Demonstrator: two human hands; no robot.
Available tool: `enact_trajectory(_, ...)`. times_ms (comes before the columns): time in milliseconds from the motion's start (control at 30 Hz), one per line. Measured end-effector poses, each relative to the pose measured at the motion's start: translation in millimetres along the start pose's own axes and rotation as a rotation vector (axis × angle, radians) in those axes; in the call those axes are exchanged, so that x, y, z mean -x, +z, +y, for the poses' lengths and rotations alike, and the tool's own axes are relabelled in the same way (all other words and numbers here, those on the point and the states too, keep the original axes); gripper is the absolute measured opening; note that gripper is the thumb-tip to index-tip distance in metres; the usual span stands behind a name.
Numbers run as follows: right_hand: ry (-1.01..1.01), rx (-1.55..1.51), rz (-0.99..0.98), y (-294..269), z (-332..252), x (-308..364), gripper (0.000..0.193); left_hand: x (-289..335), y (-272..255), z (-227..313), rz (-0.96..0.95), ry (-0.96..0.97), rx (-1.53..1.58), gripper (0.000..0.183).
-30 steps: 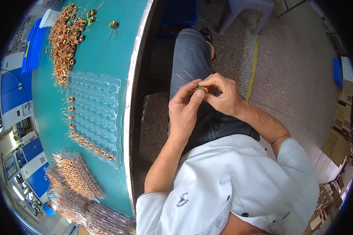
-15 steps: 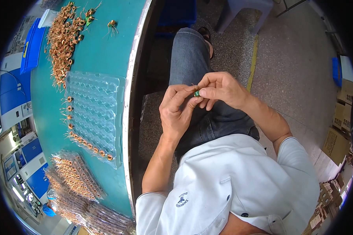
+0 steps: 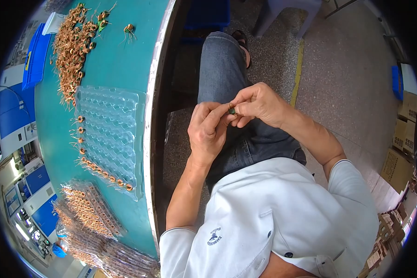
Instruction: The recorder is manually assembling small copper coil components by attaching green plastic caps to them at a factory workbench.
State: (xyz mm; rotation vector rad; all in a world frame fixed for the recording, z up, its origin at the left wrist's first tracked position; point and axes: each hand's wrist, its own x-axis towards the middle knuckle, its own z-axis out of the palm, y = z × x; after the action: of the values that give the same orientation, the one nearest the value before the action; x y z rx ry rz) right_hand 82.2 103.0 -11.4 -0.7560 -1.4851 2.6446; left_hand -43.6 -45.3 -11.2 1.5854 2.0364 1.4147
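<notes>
Over my lap, a small green ring-shaped coil with copper wire (image 3: 232,111) is pinched between the fingertips of both hands. My left hand (image 3: 206,126) is closed on its left side. From the right, my right hand (image 3: 259,107) grips it between thumb and fingers. Fingertips cover most of the coil, so its windings cannot be made out. To the left, a clear plastic tray (image 3: 109,134) lies on the green table (image 3: 125,60). Copper coils (image 3: 107,176) sit along its left and near edges, their wire ends sticking outward.
A heap of loose copper coils (image 3: 72,53) lies at the far left, with a single coil (image 3: 129,30) apart from it. Filled trays (image 3: 90,208) are stacked nearer me. The table's metal edge (image 3: 149,125) runs beside my left arm. Cartons (image 3: 398,169) stand far right.
My fingers have shifted slightly around the coil, and its green part is now more covered. The right hand has moved a little to the left. The tray and heap stay as they were.
</notes>
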Motion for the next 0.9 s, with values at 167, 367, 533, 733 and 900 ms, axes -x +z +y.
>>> enact_trajectory(167,-0.005,0.029,0.011,0,2,-1,0.017,0,2,-3,0.002,0.045,-0.038,0.024)
enact_trajectory(367,0.017,0.039,0.008,0,0,0,0.019,2,1,-1,-0.026,-0.057,0.036,0.019)
enact_trajectory(533,-0.319,0.412,0.062,1,-2,-6,0.026,10,-3,0,-0.074,-0.460,0.514,0.017)
enact_trajectory(733,-0.443,0.512,0.023,4,-6,-16,0.022,6,-8,0,-0.233,-0.662,0.798,0.020)
enact_trajectory(900,-0.530,0.544,0.036,3,-4,-17,0.016,6,-8,1,-0.222,-0.687,0.800,0.019)
